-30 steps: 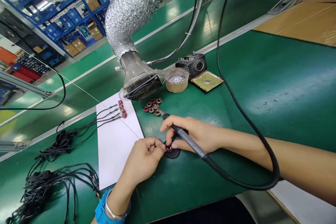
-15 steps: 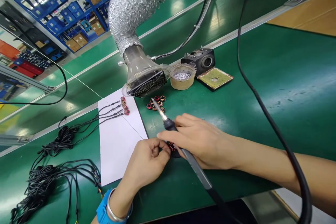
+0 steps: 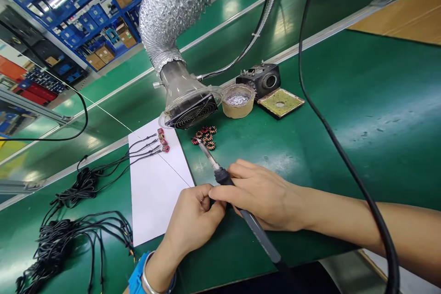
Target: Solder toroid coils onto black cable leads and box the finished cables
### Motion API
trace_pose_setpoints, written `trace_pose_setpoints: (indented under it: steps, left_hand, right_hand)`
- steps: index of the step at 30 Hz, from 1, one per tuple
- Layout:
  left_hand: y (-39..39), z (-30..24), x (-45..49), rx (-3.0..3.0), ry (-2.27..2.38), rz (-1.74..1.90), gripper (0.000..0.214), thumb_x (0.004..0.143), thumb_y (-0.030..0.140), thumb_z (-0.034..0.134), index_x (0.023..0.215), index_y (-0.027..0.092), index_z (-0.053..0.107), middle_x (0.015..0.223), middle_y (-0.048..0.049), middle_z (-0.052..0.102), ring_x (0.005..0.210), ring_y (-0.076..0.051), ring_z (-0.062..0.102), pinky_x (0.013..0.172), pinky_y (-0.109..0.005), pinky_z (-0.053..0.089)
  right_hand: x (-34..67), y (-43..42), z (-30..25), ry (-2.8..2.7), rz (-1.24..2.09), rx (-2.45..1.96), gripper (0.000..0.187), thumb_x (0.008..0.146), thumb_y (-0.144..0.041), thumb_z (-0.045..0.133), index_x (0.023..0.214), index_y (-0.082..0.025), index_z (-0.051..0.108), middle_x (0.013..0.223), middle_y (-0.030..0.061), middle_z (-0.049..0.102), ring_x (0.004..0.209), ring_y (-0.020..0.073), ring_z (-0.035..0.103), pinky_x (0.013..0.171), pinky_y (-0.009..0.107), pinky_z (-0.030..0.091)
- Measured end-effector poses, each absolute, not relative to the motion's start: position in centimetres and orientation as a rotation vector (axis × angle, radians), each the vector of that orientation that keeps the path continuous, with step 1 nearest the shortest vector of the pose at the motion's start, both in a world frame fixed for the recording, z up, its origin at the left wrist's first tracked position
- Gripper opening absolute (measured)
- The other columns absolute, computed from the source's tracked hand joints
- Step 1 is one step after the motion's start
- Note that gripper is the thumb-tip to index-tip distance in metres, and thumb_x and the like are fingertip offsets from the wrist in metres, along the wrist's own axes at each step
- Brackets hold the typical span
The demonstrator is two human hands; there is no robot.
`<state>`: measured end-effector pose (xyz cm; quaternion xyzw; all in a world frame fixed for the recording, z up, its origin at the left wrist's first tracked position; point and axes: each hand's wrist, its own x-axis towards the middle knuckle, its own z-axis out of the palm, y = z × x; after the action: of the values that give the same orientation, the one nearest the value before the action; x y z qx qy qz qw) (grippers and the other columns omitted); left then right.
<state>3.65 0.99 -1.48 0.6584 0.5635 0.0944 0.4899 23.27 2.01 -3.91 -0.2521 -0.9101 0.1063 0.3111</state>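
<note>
In the head view my right hand is wrapped round the dark handle of a soldering iron, its metal tip pointing up and away. My left hand is closed in a pinch, its fingertips meeting the right hand's fingers. Whatever lies between them is hidden now. Beyond the iron's tip is a small pile of wound ring coils, red and copper on dark cores. To the left, several coils joined to black cables rest on a white sheet.
A fume extractor hood on a silver duct hangs over the far side. A round pot of solder, an iron stand and a yellow sponge tray stand behind. Black cable bundles lie left; a black cord hangs right.
The red wound coil glimpsed between my hands is now covered by them. Both hands and the iron have shifted slightly down in view, and my right thumb sits closer to my left fingertips.
</note>
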Motion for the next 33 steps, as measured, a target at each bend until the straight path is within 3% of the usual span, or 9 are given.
trace_pose_setpoints:
  steps: [6, 11, 18, 25, 33]
  left_hand:
    - [1.3, -1.0, 3.0, 1.646, 1.478, 0.158, 0.019, 0.085, 0.033, 0.055, 0.076, 0.018, 0.062, 0.05, 0.0089, 0.025, 0.048, -0.009, 0.023, 0.047, -0.024, 0.018]
    - [2.1, -1.3, 3.1, 1.53, 1.407, 0.243, 0.03, 0.088, 0.043, 0.052, 0.073, 0.018, 0.055, 0.055, 0.0077, 0.03, 0.051, -0.009, 0.024, 0.048, -0.023, 0.019]
    - [2.4, -1.4, 3.2, 1.639, 1.368, 0.186, 0.021, 0.091, 0.034, 0.048, 0.078, 0.019, 0.055, 0.053, 0.0082, 0.031, 0.049, -0.01, 0.028, 0.048, -0.023, 0.023]
    - [2.1, -0.4, 3.0, 2.163, 1.389, 0.112, 0.017, 0.093, 0.023, 0.046, 0.089, 0.021, 0.063, 0.058, 0.0055, 0.051, 0.052, -0.01, 0.044, 0.054, -0.022, 0.032]
    - [1.4, -0.9, 2.6, 2.462, 1.343, 0.313, 0.019, 0.086, 0.022, 0.057, 0.104, 0.02, 0.064, 0.069, 0.0025, 0.068, 0.051, -0.011, 0.056, 0.054, -0.022, 0.04]
  right_hand:
    - [24.4, 3.3, -3.6, -2.183, 0.503, -0.622, 0.032, 0.08, -0.007, 0.049, 0.112, -0.014, 0.051, 0.079, 0.0034, 0.059, 0.075, 0.0188, 0.04, 0.067, 0.031, 0.034]
    - [24.7, 4.1, -3.8, -2.129, 0.638, -0.602, 0.036, 0.076, -0.004, 0.049, 0.111, -0.012, 0.05, 0.083, 0.0045, 0.062, 0.075, 0.018, 0.041, 0.068, 0.03, 0.037]
    - [24.1, 3.8, -4.1, -2.128, 0.715, -0.561, 0.035, 0.076, -0.005, 0.048, 0.11, -0.015, 0.05, 0.084, 0.0042, 0.061, 0.075, 0.0177, 0.043, 0.069, 0.029, 0.038]
    - [24.3, 4.0, -4.4, -2.175, 0.706, -0.623, 0.04, 0.071, -0.008, 0.052, 0.11, -0.013, 0.05, 0.081, 0.005, 0.06, 0.075, 0.0188, 0.042, 0.068, 0.03, 0.037]
    - [24.1, 3.6, -4.2, -2.137, 0.611, -0.588, 0.033, 0.074, -0.006, 0.05, 0.106, -0.015, 0.051, 0.081, 0.0033, 0.059, 0.073, 0.0175, 0.04, 0.066, 0.029, 0.036]
